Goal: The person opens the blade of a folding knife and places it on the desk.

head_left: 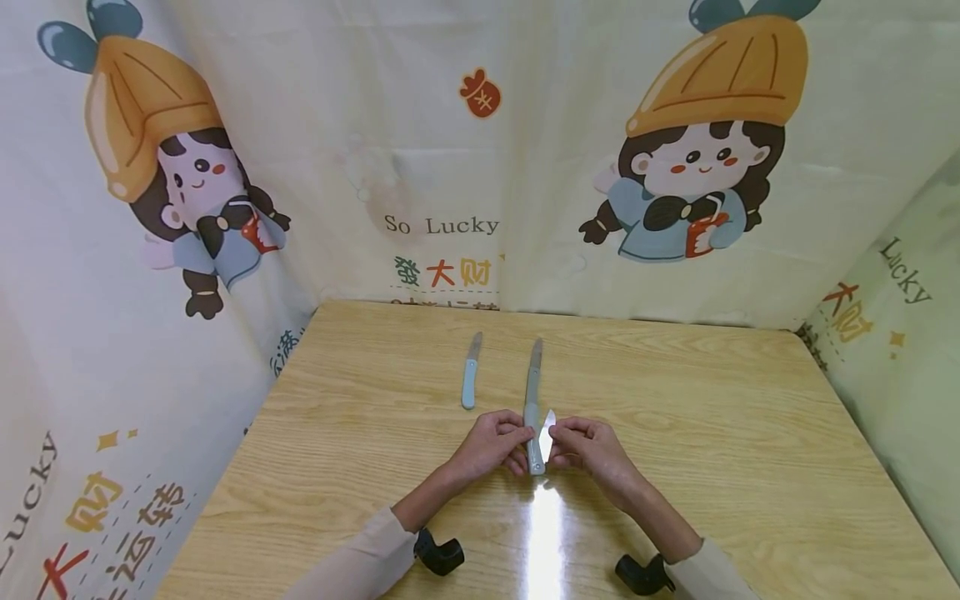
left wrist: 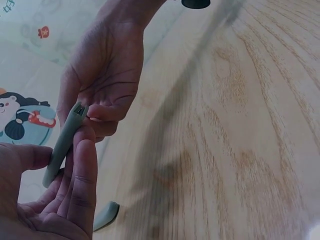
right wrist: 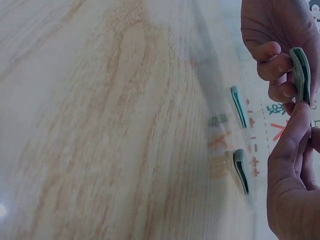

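My left hand (head_left: 491, 446) grips the grey-green handle (left wrist: 62, 145) of a folding knife between thumb and fingers, above the table. The knife's shiny blade (head_left: 548, 435) stands out at a narrow angle on the handle's right side. With thumb and fingertips, my right hand (head_left: 596, 454) pinches that blade. A dark slot shows along the held handle (right wrist: 300, 75) in the right wrist view. Beyond the hands lies a grey-green knife (head_left: 534, 379) with its blade unfolded. Left of it, a light blue knife (head_left: 469, 382) also lies unfolded, blade pointing away from me.
The wooden table (head_left: 337, 433) reaches back to a cream curtain (head_left: 547, 167) printed with cartoon figures, which also hangs along both sides. Black wrist mounts (head_left: 441, 553) show at both sleeves. A bright light reflection (head_left: 545, 533) falls on the wood in front of the hands.
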The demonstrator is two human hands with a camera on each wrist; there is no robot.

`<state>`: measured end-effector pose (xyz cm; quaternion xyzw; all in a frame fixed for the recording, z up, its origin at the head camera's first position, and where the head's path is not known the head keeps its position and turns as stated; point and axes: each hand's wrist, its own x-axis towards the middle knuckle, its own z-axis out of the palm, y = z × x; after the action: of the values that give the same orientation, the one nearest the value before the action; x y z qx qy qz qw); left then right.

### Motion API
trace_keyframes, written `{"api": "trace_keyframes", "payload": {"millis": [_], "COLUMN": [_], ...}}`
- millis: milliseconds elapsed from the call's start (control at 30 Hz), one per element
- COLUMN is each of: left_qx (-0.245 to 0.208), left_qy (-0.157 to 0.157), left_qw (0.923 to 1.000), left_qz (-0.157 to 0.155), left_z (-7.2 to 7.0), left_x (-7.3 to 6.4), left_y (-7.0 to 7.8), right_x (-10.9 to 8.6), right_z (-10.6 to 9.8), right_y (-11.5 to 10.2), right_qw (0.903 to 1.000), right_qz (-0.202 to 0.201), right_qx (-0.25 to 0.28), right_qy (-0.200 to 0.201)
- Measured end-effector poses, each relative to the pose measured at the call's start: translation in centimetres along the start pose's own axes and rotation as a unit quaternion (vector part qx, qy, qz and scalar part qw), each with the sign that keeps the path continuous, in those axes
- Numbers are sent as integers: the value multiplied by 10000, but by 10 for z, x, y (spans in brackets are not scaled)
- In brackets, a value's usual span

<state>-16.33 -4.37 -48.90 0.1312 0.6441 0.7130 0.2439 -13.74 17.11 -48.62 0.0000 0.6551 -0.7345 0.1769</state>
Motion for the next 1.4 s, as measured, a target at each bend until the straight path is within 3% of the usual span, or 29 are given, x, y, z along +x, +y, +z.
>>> {"api": "trace_keyframes", "payload": {"millis": [1167, 1400], "left_qx": [-219, 240], "left_qy": [142, -13], "left_qw": [9997, 9997], "left_qz": [-8, 90], "left_z": [-1, -8], "left_x": [-1, -6], "left_y": [-5, -5], "right_x": [-2, -3], "right_z": [-2, -3], "right_y": [3, 5], "right_qw": [9982, 9981], "right_qz": [-47, -14], "right_qx": [242, 252], "right_qy": [541, 560]}}
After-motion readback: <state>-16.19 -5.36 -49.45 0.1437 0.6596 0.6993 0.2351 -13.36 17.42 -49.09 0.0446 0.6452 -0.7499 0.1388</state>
